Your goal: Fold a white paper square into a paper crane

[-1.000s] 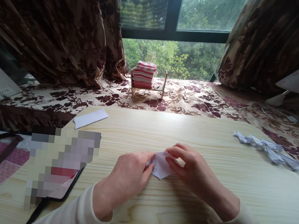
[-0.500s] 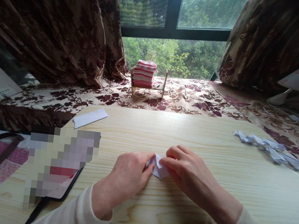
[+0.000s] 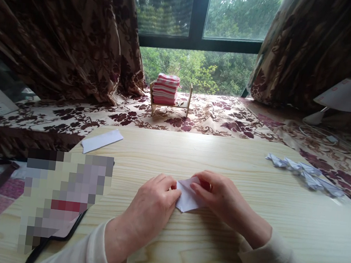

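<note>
A small folded piece of white paper point(image 3: 187, 198) lies on the pale wooden table point(image 3: 222, 162), between both hands. My left hand point(image 3: 151, 207) is curled, its thumb and fingers pinching the paper's left edge. My right hand point(image 3: 221, 198) comes from the right, fingers bent and pressed down on the paper's upper right part. Both wrists wear cream sleeves. Part of the paper is hidden under the right fingers.
A row of several folded white paper pieces point(image 3: 304, 173) lies at the table's right. A white paper strip point(image 3: 101, 140) lies at the far left. A blurred-out dark-edged object point(image 3: 63, 194) sits at the left front. A striped cloth stack on a small wooden rack point(image 3: 167, 90) stands by the window.
The right fingers slid left over the paper, then drew back a little, and the paper now lies flatter and more exposed. The left hand kept its pinch.
</note>
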The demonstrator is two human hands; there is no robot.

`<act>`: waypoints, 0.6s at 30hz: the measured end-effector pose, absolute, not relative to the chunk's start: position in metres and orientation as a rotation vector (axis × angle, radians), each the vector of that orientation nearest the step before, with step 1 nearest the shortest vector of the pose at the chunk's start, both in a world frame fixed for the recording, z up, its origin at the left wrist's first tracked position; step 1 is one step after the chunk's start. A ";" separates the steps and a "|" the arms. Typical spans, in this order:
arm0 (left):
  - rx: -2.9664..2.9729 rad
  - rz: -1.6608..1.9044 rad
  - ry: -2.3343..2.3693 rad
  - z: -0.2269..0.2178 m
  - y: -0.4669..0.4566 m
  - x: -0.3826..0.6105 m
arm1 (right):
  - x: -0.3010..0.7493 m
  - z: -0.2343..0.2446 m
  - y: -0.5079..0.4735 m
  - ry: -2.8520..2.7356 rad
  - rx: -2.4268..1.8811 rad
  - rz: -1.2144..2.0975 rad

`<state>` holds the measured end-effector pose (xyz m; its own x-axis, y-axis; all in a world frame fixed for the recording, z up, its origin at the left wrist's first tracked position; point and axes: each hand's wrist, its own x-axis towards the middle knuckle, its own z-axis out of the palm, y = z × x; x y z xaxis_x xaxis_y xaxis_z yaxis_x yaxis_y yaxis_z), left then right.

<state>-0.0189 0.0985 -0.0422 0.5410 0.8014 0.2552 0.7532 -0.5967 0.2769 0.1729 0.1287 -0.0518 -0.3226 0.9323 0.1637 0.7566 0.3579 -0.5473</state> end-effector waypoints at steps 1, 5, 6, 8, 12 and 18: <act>2.665 0.553 1.327 -0.043 0.098 -0.019 | 0.173 -0.053 0.130 -2.155 -1.457 0.535; 2.729 0.574 1.283 -0.045 0.097 -0.022 | 0.174 -0.059 0.131 -2.160 -1.334 0.508; 2.734 0.574 1.282 -0.046 0.097 -0.022 | 0.175 -0.060 0.130 -2.181 -1.291 0.475; 2.739 0.576 1.288 -0.047 0.096 -0.022 | 0.176 -0.062 0.128 -2.230 -1.202 0.399; 2.737 0.585 1.296 -0.048 0.095 -0.022 | 0.177 -0.059 0.120 -2.321 -1.062 0.288; 2.697 0.551 1.323 -0.046 0.095 -0.022 | 0.171 -0.050 0.110 -2.370 -1.029 0.163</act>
